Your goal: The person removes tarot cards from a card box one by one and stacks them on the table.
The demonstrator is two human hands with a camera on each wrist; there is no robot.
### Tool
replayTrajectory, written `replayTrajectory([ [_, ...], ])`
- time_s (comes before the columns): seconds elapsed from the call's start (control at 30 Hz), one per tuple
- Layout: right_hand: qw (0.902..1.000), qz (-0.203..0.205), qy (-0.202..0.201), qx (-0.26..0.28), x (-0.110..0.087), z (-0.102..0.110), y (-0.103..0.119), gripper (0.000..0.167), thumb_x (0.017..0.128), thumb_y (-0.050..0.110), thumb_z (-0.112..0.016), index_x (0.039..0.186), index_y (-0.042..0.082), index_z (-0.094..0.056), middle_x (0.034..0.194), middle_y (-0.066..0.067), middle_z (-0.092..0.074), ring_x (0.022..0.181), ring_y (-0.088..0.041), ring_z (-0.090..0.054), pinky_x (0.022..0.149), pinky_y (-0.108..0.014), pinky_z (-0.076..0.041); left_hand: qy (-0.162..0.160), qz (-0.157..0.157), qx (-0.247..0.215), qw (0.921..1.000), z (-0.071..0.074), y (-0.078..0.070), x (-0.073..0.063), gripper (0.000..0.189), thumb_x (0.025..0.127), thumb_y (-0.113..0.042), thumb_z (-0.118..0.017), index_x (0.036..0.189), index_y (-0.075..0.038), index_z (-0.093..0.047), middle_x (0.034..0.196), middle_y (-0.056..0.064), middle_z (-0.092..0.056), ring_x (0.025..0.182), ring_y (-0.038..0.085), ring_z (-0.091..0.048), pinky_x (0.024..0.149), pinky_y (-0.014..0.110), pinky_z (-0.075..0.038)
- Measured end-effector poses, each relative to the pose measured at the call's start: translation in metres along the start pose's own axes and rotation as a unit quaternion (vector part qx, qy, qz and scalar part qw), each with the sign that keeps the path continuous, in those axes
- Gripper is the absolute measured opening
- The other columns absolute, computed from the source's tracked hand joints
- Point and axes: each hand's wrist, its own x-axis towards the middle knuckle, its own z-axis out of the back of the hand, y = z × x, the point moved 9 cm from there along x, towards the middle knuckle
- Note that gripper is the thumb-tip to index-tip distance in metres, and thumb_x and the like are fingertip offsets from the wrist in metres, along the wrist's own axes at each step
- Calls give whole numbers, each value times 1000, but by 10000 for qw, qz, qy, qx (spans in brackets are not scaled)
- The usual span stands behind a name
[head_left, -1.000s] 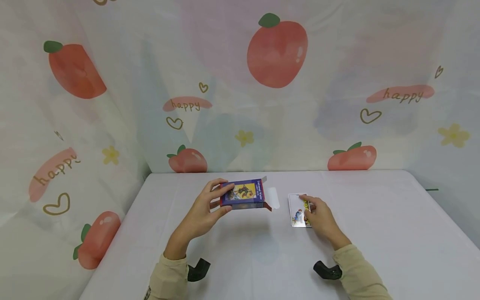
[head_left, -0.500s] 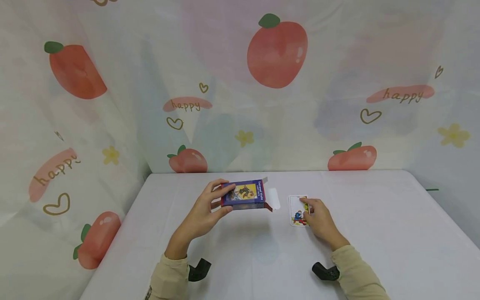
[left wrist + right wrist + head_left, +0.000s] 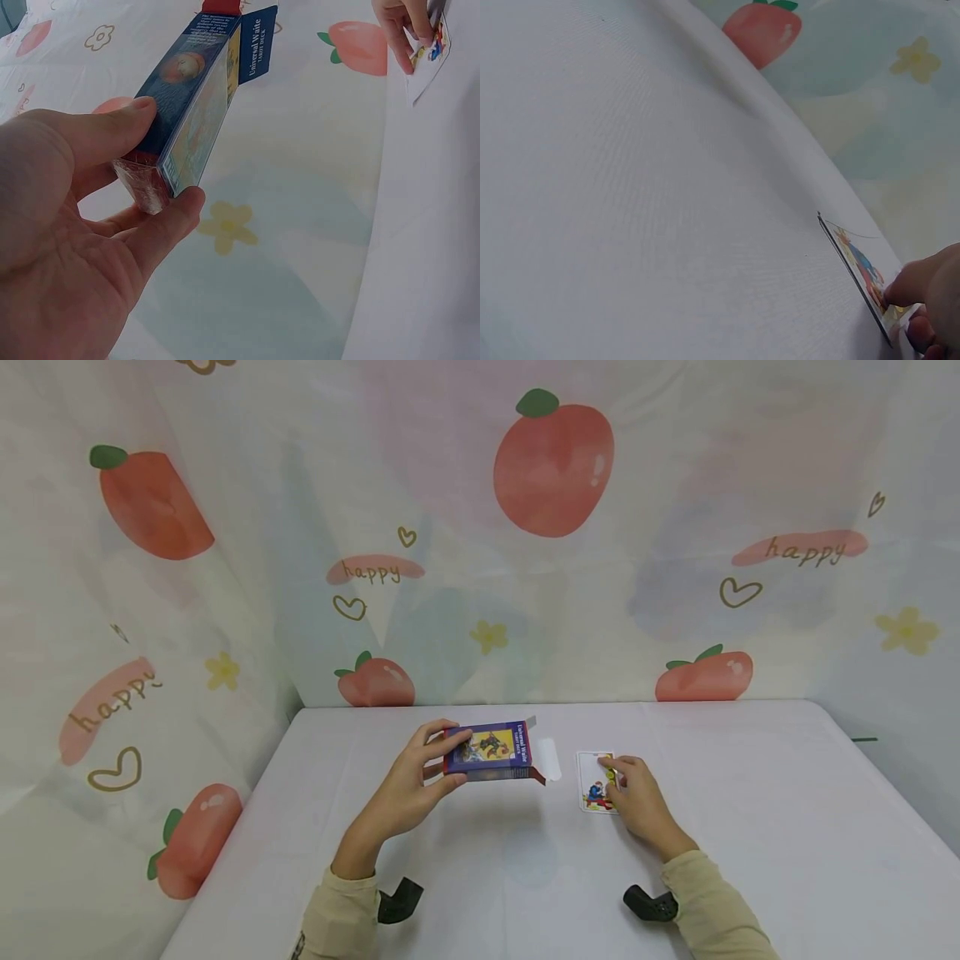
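My left hand grips a blue tarot card box with thumb and fingers around its left end. The box is raised over the table, and the white flap at its right end stands open. "Universal Waite" is printed on the box panel in the left wrist view. To the right of the box, my right hand pinches a white-bordered tarot card by its right side, picture up. Fingers cover part of the picture. In the right wrist view the card is close over the white cloth, beside the thumb.
A white cloth covers the table. Behind and to the left hangs a backdrop printed with fruit, hearts and flowers. Black curved pieces jut from the sleeves at both wrists.
The right hand has shifted slightly left with the card, and the bright glare on the card's face has gone. The left hand and box have hardly moved.
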Motion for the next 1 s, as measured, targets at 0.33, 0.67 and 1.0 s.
replayTrajectory([
  [0.33,10000,-44,56,0,0,-1,-1,44,90,-5,-62,134,-7,-60,136,-34,-49,99,-31,-54,77,-33,-44,-50,105,27,9999,1,0,-1,56,93,-7,-71,146,-12,-55,154,12,-38,140,38,-46,104,56,-52],
  [0.67,9998,-163,95,21,0,-2,-4,44,92,-4,-61,136,-5,-59,138,-33,-48,96,-29,-51,75,-30,-41,-16,46,37,10000,1,1,0,57,93,-8,-71,147,-12,-54,155,14,-36,138,41,-46,104,57,-52],
  [1.0,9999,-101,-5,97,1,3,-5,44,92,-2,-60,136,-6,-58,135,-33,-50,92,-25,-51,68,-24,-39,-41,134,63,9999,2,0,-1,56,93,-6,-71,146,-13,-55,154,12,-37,139,38,-46,104,55,-52],
])
